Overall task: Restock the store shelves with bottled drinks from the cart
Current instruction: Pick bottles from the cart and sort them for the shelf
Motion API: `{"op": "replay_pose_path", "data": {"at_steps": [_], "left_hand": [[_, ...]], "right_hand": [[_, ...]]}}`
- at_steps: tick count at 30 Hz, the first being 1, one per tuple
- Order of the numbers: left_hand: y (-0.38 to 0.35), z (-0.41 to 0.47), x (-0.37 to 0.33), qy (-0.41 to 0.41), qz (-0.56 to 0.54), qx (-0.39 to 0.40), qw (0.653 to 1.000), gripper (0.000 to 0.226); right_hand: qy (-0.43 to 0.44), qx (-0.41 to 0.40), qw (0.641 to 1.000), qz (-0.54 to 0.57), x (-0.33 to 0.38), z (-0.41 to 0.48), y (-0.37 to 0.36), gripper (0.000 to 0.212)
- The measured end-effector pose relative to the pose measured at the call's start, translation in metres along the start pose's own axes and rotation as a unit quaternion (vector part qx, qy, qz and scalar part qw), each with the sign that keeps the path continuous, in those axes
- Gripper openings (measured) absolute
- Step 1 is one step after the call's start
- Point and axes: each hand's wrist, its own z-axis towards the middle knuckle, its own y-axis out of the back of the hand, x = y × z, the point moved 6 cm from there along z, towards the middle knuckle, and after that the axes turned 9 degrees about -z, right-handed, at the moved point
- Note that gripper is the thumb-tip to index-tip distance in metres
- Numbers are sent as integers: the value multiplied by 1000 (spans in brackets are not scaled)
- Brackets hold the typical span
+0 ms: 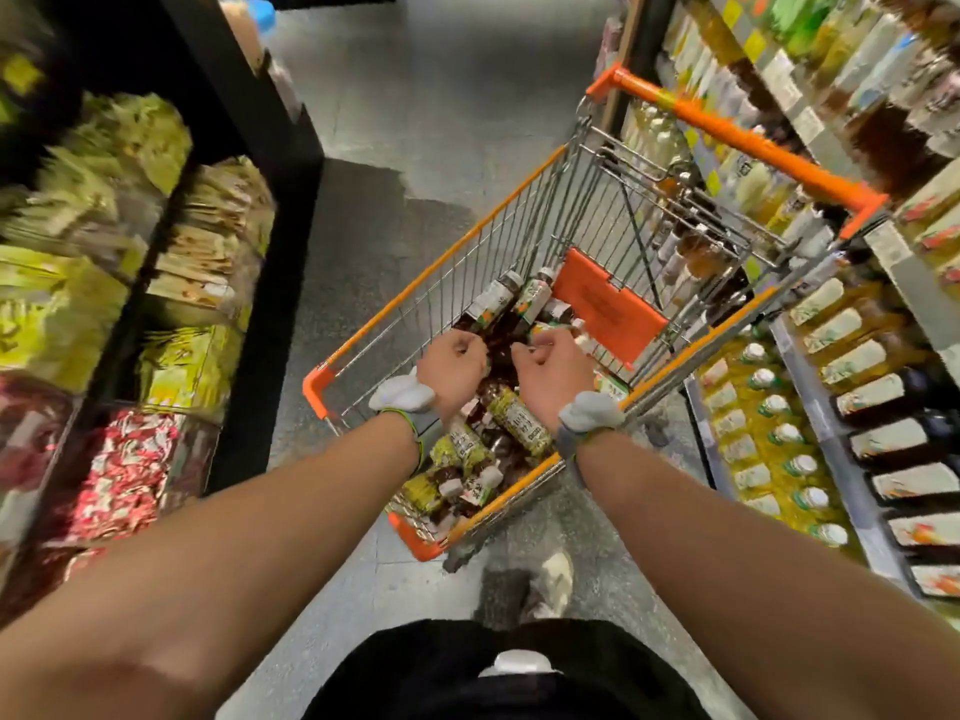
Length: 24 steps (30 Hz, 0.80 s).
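- Packets filled the left rack, no part of the task.
- Left hand reached into the cart, fingers curled down over the bottles; whether it gripped one could not be told.
- Bottles lay heaped in the cart's near end.
- Right hand, just beside the left, was likewise curled, its grip unclear.
- Cart stood beside the drink shelves.
- Shelves held rows of bottles. Step judged: pick-up. The next move likely called for a firm grasp, a lift over the rim and a rightward turn.
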Motion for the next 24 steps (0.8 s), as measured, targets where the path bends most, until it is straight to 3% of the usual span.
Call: {"op": "replay_pose_path", "data": {"at_steps": [9, 17, 21, 24], "left_hand": [[9, 43, 69, 106, 20, -85, 990, 29], [9, 108, 140, 163, 108, -40, 980, 36], [13, 136, 188, 224, 192, 23, 955, 50], [7, 150, 214, 253, 220, 26, 942, 67]], "right_hand": [[-8, 121, 992, -42, -27, 36, -90, 25], [-45, 197, 973, -112, -62, 52, -170, 39], [-87, 236, 960, -125, -80, 49, -208, 32], [-131, 264, 944, -149, -102, 50, -237, 31]]}}
